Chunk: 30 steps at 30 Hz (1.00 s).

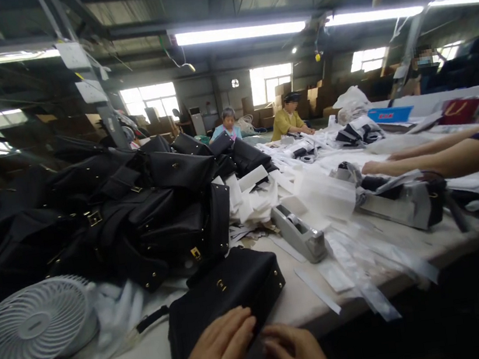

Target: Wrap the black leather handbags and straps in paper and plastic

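Observation:
A black handbag (219,291) with a small gold emblem and gold studs lies on the table in front of me. Across its near side rests my left hand (220,352), fingers stretched out and lying against the leather. Beside the bag's near right edge is my right hand (295,349), its fingers half bent and a little apart, with nothing visible between them. A black strap (152,319) sticks out from the bag's left end. Just beyond the bag stands a grey tape dispenser (299,233).
A large heap of black bags (137,210) fills the left side. A white fan (33,327) stands front left. White paper sheets (252,192) and plastic strips (378,296) cover the middle and right. A co-worker's arms (440,160) reach in from the right; other people sit farther back.

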Motion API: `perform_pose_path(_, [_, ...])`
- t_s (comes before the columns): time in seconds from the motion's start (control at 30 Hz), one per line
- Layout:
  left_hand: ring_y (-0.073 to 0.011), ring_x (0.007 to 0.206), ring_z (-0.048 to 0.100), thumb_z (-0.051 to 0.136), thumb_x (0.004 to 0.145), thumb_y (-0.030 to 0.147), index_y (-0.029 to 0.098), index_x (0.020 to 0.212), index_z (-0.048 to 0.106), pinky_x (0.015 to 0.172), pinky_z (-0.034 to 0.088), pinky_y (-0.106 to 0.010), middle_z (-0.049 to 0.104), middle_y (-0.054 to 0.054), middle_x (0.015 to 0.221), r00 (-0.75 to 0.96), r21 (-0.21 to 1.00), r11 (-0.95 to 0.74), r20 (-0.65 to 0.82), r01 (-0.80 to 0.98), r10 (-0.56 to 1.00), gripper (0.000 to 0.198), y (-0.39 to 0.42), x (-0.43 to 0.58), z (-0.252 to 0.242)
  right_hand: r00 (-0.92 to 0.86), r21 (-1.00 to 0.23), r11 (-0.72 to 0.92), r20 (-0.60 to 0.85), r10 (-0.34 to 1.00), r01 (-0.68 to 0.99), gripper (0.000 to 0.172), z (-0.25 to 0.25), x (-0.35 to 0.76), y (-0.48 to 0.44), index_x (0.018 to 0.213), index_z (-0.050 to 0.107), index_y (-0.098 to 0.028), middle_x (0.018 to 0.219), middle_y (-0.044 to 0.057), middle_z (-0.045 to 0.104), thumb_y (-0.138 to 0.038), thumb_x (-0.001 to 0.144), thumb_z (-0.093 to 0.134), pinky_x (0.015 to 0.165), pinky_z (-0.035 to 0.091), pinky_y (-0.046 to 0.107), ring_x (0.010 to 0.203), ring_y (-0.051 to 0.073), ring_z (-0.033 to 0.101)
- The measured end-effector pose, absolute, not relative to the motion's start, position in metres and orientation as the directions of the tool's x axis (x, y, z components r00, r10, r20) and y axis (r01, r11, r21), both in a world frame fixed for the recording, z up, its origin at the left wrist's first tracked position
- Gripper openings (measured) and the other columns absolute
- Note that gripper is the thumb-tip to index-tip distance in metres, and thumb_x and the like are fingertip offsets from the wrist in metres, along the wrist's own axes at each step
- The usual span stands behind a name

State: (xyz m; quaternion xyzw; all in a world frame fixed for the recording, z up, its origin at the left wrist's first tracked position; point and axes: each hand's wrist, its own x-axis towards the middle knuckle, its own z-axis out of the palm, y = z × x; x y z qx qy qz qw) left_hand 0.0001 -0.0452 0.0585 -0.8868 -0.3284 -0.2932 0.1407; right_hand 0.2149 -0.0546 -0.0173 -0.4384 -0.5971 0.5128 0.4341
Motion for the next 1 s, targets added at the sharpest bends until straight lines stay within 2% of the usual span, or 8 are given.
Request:
perform_pose_path(0.07, [-0.0245, 0.117, 0.063, 0.062, 0.088, 0.034, 0.017, 0.141, 0.045, 0.097, 0.055, -0.035, 0.065, -0.011, 0.129, 0.473, -0.134, -0.533, 0.671, 0.835, 0.572, 0.058, -0.063, -0.017, 0.051, -0.2, -0.837, 0.394, 0.342, 0.918, 0.38, 0.027, 0.004, 0.238, -0.046, 0.113, 0.07, -0.021, 0.103, 0.01, 0.075, -0.035, 0.095, 0.056, 0.086, 0.057, 0.037, 0.095, 0.026, 0.071])
perform_pose_path(0.13, [-0.0337, 0.12, 0.06, 0.058, 0.086, 0.052, 0.014, 0.148, 0.035, 0.087, 0.059, -0.046, 0.059, -0.016, 0.137, 0.406, -0.185, -0.381, 0.633, 0.906, 0.659, 0.076, -0.076, -0.031, 0.04, -0.31, -0.547, 0.603, 0.536, 0.785, 0.581, 0.04, 0.029, 0.254, -0.028, 0.134, 0.057, -0.026, 0.128, 0.01, 0.066, -0.022, 0.094, 0.056, 0.103, 0.048, 0.043, 0.119, 0.026, 0.061])
perform_pose_path(0.27, [-0.0329, 0.13, 0.051, 0.052, 0.091, 0.045, 0.017, 0.151, 0.029, 0.091, 0.058, -0.046, 0.049, -0.014, 0.146, 0.397, -0.197, -0.349, 0.568, 0.916, 0.721, 0.069, -0.078, -0.044, 0.023, -0.656, -0.139, 0.761, 0.424, 0.624, 0.634, 0.08, 0.069, 0.259, 0.023, 0.148, 0.038, -0.026, 0.153, 0.011, 0.039, -0.018, 0.078, 0.076, 0.116, 0.026, 0.057, 0.142, 0.033, 0.033])
perform_pose_path(0.47, [-0.0242, 0.126, 0.056, 0.052, 0.093, 0.045, 0.024, 0.149, 0.03, 0.1, 0.053, -0.042, 0.057, -0.008, 0.14, 0.482, -0.132, -0.486, 0.498, 0.864, 0.721, 0.064, -0.049, -0.062, 0.04, -0.659, -0.075, 0.701, 0.286, 0.696, 0.709, 0.068, 0.081, 0.256, 0.032, 0.129, 0.058, -0.018, 0.121, 0.011, 0.064, -0.033, 0.068, 0.085, 0.096, 0.046, 0.048, 0.108, 0.031, 0.058])
perform_pose_path(0.63, [-0.0315, 0.127, 0.054, 0.074, 0.078, 0.04, 0.024, 0.15, 0.026, 0.114, 0.029, -0.063, 0.05, -0.009, 0.146, 0.587, -0.227, -0.543, 0.379, 0.808, 0.715, 0.088, -0.038, -0.049, 0.057, -0.635, -0.043, 0.681, 0.321, 0.703, 0.731, 0.069, 0.078, 0.259, 0.006, 0.131, 0.055, -0.015, 0.13, 0.013, 0.061, -0.03, 0.071, 0.084, 0.11, 0.035, 0.052, 0.121, 0.033, 0.053])
perform_pose_path(0.77, [-0.0324, 0.13, 0.052, 0.08, 0.07, 0.037, 0.019, 0.15, 0.027, 0.103, 0.049, -0.053, 0.045, -0.012, 0.149, 0.618, -0.281, -0.551, 0.36, 0.786, 0.699, 0.098, -0.03, -0.037, 0.054, -0.762, -0.058, 0.79, 0.23, 0.606, 0.61, 0.086, 0.085, 0.255, 0.023, 0.146, 0.039, -0.017, 0.151, 0.012, 0.043, -0.035, 0.074, 0.082, 0.122, 0.014, 0.052, 0.143, 0.031, 0.031])
perform_pose_path(0.9, [-0.0277, 0.128, 0.054, 0.064, 0.084, 0.03, 0.018, 0.15, 0.03, 0.095, 0.055, -0.044, 0.046, -0.009, 0.149, 0.643, -0.336, -0.549, 0.367, 0.765, 0.672, 0.075, -0.024, -0.04, 0.043, -0.802, -0.098, 0.817, 0.156, 0.577, 0.569, 0.094, 0.084, 0.251, 0.043, 0.152, 0.029, -0.022, 0.154, 0.01, 0.039, -0.041, 0.075, 0.079, 0.117, 0.027, 0.052, 0.143, 0.032, 0.032])
perform_pose_path(1.0, [-0.0226, 0.126, 0.056, 0.042, 0.094, 0.018, 0.02, 0.149, 0.031, 0.094, 0.055, -0.04, 0.048, -0.005, 0.148, 0.665, -0.387, -0.542, 0.392, 0.746, 0.636, 0.056, -0.023, -0.045, 0.034, -0.787, -0.07, 0.803, 0.167, 0.594, 0.592, 0.079, 0.07, 0.25, 0.045, 0.151, 0.031, -0.026, 0.151, 0.007, 0.044, -0.031, 0.084, 0.072, 0.109, 0.04, 0.052, 0.138, 0.032, 0.04])
